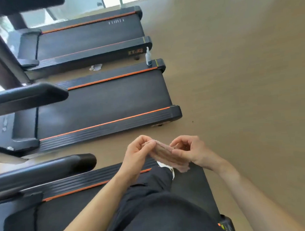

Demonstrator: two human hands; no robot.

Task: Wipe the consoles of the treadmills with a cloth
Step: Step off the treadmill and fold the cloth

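Observation:
A pale beige cloth [165, 154], folded into a small pad, is held between both hands in front of my waist. My left hand [138, 151] pinches its left end with curled fingers. My right hand [189, 151] pinches its right end with thumb and fingers. I stand on the nearest treadmill's belt [189, 186]. No console shows; only black handrails [45, 171] reach in from the left.
Two more black treadmills with orange stripes [101, 104] [89, 39] lie side by side beyond. A white spray bottle [148, 56] stands on the middle treadmill's rear corner. A crumpled white rag [96, 67] lies on the floor between them. Tan wooden floor [234, 75] spreads to the right.

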